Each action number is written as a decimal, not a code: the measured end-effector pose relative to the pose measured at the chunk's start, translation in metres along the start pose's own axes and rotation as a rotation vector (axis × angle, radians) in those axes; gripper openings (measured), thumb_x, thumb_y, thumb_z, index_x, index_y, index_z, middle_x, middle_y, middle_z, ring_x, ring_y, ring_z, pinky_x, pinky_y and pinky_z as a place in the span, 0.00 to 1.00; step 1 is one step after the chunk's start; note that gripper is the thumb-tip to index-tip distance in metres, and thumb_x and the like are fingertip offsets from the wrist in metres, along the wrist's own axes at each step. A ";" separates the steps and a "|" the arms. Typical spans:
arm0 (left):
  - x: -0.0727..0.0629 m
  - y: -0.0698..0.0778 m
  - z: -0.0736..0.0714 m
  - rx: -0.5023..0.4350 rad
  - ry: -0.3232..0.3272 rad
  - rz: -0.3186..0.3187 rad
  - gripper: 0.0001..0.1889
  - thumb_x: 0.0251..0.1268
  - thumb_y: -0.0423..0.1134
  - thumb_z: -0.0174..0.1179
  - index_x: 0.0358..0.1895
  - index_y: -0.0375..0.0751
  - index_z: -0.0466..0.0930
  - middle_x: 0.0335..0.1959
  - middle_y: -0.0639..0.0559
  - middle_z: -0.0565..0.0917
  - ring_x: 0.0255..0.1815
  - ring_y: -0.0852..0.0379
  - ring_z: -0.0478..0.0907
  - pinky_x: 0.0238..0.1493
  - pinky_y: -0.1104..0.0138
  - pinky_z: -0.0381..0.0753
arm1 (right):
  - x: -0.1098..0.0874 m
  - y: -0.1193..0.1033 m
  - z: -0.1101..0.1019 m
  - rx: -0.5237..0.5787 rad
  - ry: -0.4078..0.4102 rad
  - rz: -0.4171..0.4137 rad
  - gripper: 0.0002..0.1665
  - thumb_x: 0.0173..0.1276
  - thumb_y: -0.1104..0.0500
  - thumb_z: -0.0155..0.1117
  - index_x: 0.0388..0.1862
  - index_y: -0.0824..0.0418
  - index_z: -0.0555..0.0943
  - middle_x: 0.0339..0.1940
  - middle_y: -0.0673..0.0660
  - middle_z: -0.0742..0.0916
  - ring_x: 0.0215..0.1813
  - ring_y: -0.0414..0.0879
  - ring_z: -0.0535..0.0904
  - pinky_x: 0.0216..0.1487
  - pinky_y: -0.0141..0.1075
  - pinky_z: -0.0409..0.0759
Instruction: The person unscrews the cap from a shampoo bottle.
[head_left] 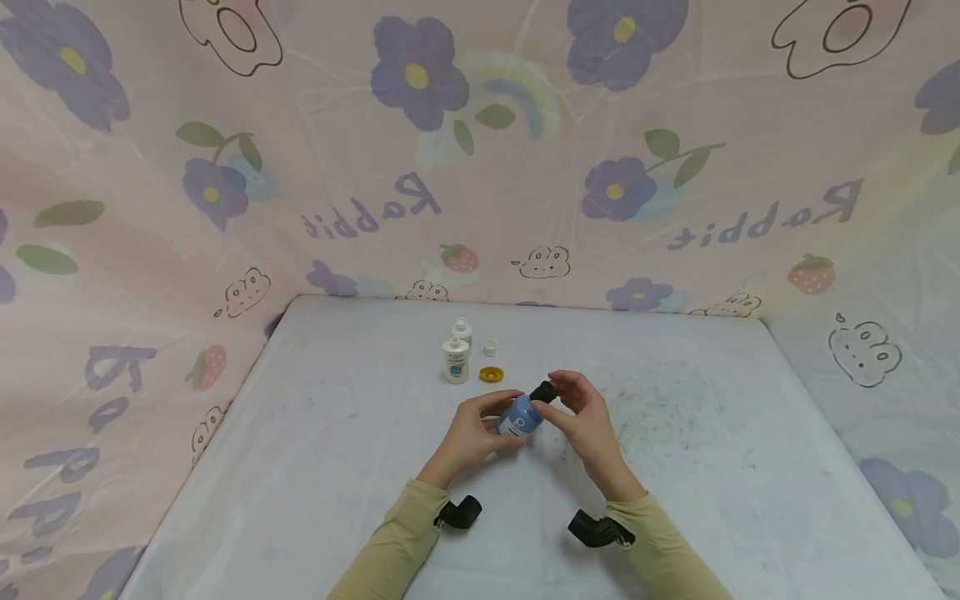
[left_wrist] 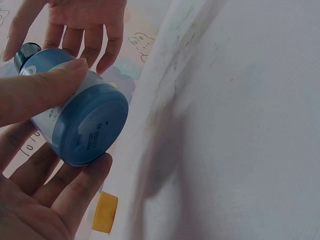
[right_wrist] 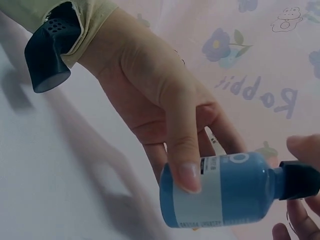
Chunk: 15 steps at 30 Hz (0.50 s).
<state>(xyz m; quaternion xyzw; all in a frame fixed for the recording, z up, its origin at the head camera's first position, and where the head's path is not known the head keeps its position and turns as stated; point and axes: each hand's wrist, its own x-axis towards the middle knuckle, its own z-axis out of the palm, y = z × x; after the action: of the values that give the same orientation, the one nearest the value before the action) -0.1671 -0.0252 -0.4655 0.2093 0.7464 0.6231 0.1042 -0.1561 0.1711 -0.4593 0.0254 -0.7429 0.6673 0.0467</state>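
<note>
A blue squeeze bottle point(head_left: 517, 419) with a pale label and a black cap point(head_left: 543, 392) is held tilted above the table. My left hand point(head_left: 472, 432) grips the bottle's body, thumb on one side and fingers on the other. Its round base, stamped with small print, faces the left wrist view. At the neck end my right hand point(head_left: 588, 419) pinches the cap between thumb and forefinger; its other fingers stand out, away from the bottle, in the left wrist view. The cap sits on the neck in the right wrist view.
Behind the hands stand two white bottles, a front one point(head_left: 456, 364) and a rear one point(head_left: 462, 330). Beside them lie a yellow cap point(head_left: 491, 375) and a small white cap point(head_left: 490, 347). A patterned cloth point(head_left: 510, 167) rises at the back and sides of the white-covered table point(head_left: 322, 500).
</note>
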 end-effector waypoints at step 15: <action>0.009 -0.036 0.003 0.015 0.000 -0.003 0.36 0.44 0.29 0.76 0.62 0.51 0.76 0.54 0.54 0.80 0.55 0.56 0.76 0.54 0.64 0.77 | -0.004 -0.019 0.005 -0.029 0.056 0.030 0.21 0.56 0.66 0.73 0.45 0.69 0.74 0.45 0.63 0.78 0.52 0.56 0.74 0.63 0.55 0.64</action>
<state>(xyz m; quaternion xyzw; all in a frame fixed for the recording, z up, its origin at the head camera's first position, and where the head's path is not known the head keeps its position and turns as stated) -0.1802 -0.0230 -0.4999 0.2092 0.7512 0.6174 0.1036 -0.1500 0.1637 -0.4412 -0.0052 -0.7512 0.6575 0.0577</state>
